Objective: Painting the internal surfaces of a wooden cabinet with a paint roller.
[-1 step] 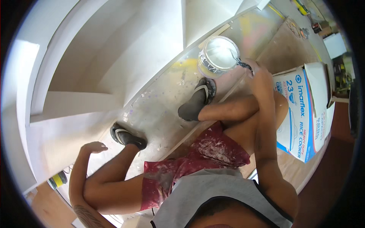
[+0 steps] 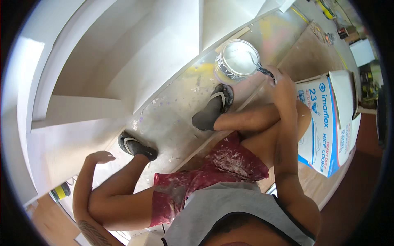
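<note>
Gripping a dark-handled tool [image 2: 266, 72], the right hand [image 2: 282, 80] has its fingers closed around the handle, and the tool's other end is in the white-filled can [image 2: 225, 70]. Hardly anything has changed: the left hand [image 2: 100, 157] is just a tiny bit farther left in view. I can't tell how wide its fingers are. The can stands on the floor [image 2: 174, 112], between the white cabinet's [image 2: 127, 57] edge and the right foot [image 2: 208, 114]. A big box [image 2: 318, 131] crowds the right knee; there's more room between the feet.
</note>
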`<state>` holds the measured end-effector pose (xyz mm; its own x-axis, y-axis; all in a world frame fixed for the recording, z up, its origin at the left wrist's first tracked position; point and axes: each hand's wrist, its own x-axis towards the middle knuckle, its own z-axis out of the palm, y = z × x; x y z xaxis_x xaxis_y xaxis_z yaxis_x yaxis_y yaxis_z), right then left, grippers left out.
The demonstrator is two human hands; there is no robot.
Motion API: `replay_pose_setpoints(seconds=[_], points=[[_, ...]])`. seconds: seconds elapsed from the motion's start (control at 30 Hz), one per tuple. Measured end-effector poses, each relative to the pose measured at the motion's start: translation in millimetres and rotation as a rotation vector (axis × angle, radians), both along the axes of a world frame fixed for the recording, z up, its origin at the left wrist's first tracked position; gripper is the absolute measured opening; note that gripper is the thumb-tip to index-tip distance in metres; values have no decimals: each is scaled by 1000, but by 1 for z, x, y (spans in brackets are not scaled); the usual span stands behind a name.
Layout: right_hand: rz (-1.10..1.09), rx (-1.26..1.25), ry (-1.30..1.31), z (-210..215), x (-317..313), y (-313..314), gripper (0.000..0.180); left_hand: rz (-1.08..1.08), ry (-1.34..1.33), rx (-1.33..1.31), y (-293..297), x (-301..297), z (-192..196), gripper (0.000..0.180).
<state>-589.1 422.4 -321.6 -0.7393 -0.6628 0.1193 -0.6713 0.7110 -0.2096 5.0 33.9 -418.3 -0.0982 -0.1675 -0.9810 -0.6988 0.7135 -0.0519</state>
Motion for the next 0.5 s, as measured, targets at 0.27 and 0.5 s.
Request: replay_pose_setpoints(seconds=[0.27,0.5], points=[[-145,-117,144,28,39,30,27,95,19,-20,1,15,-3,60],[-131,-328,-276,36,89,2,35,111,22,-27,12,14,-6,58]])
